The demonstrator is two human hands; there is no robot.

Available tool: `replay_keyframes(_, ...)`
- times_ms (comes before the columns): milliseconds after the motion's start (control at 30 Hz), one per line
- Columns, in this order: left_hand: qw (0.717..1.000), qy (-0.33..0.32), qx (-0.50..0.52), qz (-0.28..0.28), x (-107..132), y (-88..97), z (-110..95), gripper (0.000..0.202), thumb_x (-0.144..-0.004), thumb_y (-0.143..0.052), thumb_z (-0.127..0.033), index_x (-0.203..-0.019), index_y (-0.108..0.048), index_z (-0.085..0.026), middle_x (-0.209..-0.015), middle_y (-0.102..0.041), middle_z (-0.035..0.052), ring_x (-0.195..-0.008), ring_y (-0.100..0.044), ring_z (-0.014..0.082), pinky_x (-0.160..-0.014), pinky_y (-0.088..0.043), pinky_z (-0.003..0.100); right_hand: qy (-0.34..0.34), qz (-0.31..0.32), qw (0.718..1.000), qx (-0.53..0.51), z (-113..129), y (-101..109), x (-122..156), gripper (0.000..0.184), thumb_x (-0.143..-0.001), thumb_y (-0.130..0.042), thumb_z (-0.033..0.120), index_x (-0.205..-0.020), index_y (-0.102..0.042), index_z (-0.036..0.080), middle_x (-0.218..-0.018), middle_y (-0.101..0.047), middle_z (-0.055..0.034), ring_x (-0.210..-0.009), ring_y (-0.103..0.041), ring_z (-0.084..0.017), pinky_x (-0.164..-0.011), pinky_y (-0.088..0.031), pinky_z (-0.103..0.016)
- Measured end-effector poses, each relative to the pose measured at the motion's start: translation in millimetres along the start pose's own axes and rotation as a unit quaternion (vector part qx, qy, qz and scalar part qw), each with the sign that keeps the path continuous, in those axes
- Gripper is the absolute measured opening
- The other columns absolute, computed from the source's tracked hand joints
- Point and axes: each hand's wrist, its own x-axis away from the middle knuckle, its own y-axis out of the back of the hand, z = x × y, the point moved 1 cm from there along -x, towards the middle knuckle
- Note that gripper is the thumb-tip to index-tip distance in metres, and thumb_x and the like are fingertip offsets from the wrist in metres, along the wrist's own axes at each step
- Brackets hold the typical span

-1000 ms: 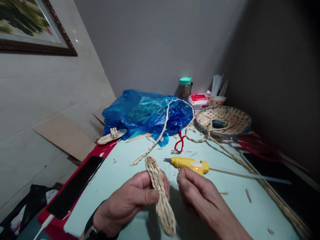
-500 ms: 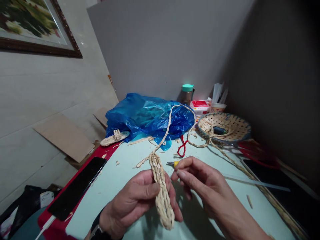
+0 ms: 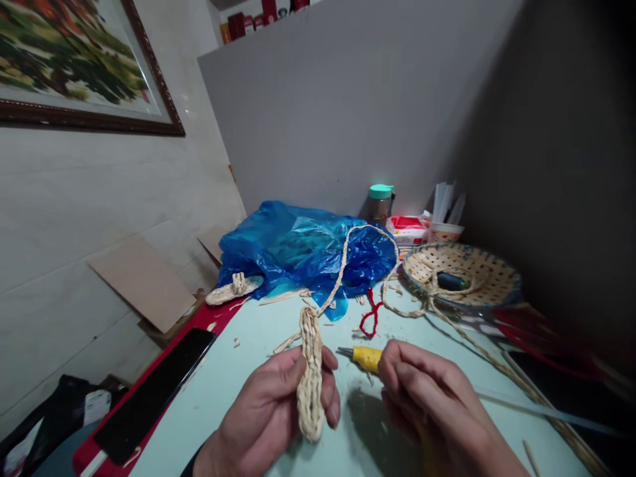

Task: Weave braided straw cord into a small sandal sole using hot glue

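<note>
My left hand (image 3: 271, 411) grips a long oval piece of braided straw (image 3: 311, 372), held upright on edge with thumb in front and fingers behind. A braided straw cord (image 3: 342, 265) runs from its top end back over the blue plastic bag. My right hand (image 3: 422, 391) is closed around the yellow glue gun (image 3: 365, 358), whose metal nozzle points left toward the straw piece, a short gap away. The gun's body is mostly hidden under my fingers.
A crumpled blue plastic bag (image 3: 298, 248) lies at the back of the pale green table (image 3: 233, 384). A woven basket (image 3: 464, 275) sits at the right, a green-capped jar (image 3: 380, 202) and cups behind it. A black phone (image 3: 154, 394) lies at the left edge. A red yarn loop (image 3: 370, 318) lies mid-table.
My right hand moved from beside the straw piece to the glue gun and closed on it. My left hand turned the straw piece more upright. The view tilted upward.
</note>
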Motion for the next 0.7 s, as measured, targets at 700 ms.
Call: replay_keyframes(700,0.993,0.056,0.054,0.085,1.2,-7.6,10.8,0.060,-0.091,-0.061,-0.013,-0.148,-0.042,-0.018,-0.099,-0.069,0.0111,-0.063,-0.071,0.0151,-0.061,-0.057,0.025,-0.029,0.242,0.967,-0.080,0.0,-12.5,-8.2,0.029,-0.085,-0.077,0.041,-0.099,-0.073,0.016,-0.078,-0.063,-0.0019,-0.064,-0.062,-0.016,-0.068,-0.048,-0.029)
